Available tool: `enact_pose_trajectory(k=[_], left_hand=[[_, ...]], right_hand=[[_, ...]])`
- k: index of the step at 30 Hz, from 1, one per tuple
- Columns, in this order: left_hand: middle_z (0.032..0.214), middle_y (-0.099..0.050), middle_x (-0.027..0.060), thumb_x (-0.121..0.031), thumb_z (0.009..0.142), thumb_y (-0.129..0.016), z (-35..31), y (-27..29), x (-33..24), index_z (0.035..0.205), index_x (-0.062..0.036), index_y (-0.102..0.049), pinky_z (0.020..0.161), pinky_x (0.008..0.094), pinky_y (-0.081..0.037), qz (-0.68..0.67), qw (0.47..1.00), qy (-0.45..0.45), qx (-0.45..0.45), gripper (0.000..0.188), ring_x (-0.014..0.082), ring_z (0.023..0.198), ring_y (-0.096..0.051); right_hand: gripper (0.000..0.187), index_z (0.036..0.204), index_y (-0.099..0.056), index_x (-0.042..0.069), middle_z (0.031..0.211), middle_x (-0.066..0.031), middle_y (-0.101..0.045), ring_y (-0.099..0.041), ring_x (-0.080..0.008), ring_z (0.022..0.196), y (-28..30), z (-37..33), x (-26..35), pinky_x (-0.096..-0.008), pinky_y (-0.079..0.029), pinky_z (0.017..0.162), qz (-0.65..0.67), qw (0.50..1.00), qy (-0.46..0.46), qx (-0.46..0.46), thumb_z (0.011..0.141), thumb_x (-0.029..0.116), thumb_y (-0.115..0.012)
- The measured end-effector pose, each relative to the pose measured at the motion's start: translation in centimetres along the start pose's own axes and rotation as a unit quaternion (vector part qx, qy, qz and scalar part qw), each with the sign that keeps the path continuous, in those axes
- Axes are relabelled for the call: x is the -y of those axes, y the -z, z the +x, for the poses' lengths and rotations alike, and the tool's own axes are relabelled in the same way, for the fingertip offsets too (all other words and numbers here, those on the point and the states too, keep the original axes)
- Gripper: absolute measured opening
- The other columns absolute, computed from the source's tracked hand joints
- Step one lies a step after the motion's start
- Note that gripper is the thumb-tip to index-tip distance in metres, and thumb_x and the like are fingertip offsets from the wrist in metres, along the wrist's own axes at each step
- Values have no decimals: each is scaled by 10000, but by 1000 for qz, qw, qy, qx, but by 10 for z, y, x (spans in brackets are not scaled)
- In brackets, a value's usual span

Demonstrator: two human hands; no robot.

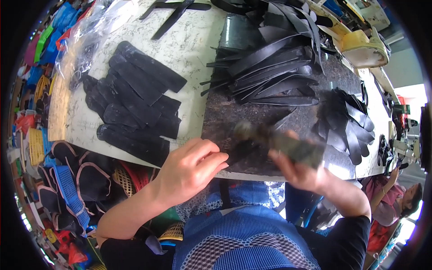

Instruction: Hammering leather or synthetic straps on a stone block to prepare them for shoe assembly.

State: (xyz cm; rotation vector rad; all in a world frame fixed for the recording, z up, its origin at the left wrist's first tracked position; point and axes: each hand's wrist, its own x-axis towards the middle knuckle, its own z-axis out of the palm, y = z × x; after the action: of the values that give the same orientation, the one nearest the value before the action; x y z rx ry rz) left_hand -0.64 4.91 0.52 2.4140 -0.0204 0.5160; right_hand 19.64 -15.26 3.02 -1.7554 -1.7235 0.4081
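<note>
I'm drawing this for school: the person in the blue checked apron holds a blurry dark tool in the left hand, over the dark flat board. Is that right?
Not quite: the head view shows the blurry dark tool in the right hand, not the left hand. The person in the blue checked apron does hold it over the dark flat board.

Blurred greenish tool [298, 150], black strip [246, 152] nearby
</note>
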Motion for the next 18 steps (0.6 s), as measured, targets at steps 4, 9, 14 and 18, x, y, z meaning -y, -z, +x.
enact_pose_trajectory(k=[4, 9, 14, 18], left_hand=[[866, -631, 65, -11, 694, -857, -6, -2, 6, 905, 9, -732, 620, 335, -536, 6, 1000, -5, -22, 246, 228, 744, -641], [824, -606, 27, -66, 734, -835, -11, -3, 2, 849, -34, -708, 578, 284, -522, 69, 995, -44, -53, 174, 175, 728, -612], [804, -600, 33, -53, 695, -818, -16, -6, 1, 828, -43, -699, 568, 289, -509, 78, 994, -39, -70, 180, 179, 707, -598], [786, -583, 20, -66, 658, -830, -21, -7, 1, 759, -69, -649, 561, 312, -477, 117, 989, -26, -83, 208, 195, 692, -584]], right_hand=[[178, 986, -565, 38, 592, -82, -572, -658, -275, 516, -7, 9, 6, -389, -496, 461, 21, 998, -27, 46, 866, 47, -697], [194, 984, -565, 43, 630, -70, -604, -625, -260, 470, -10, 15, 14, -390, -485, 439, 28, 999, 15, 44, 855, 68, -708], [150, 901, -546, 56, 606, -60, -574, -605, -257, 460, -5, 34, 21, -387, -464, 424, 0, 1000, 9, 21, 954, 122, -671], [157, 945, -558, 61, 626, -63, -594, -624, -262, 488, -9, 29, 25, -402, -466, 425, -24, 995, 20, 99, 919, 134, -694]])
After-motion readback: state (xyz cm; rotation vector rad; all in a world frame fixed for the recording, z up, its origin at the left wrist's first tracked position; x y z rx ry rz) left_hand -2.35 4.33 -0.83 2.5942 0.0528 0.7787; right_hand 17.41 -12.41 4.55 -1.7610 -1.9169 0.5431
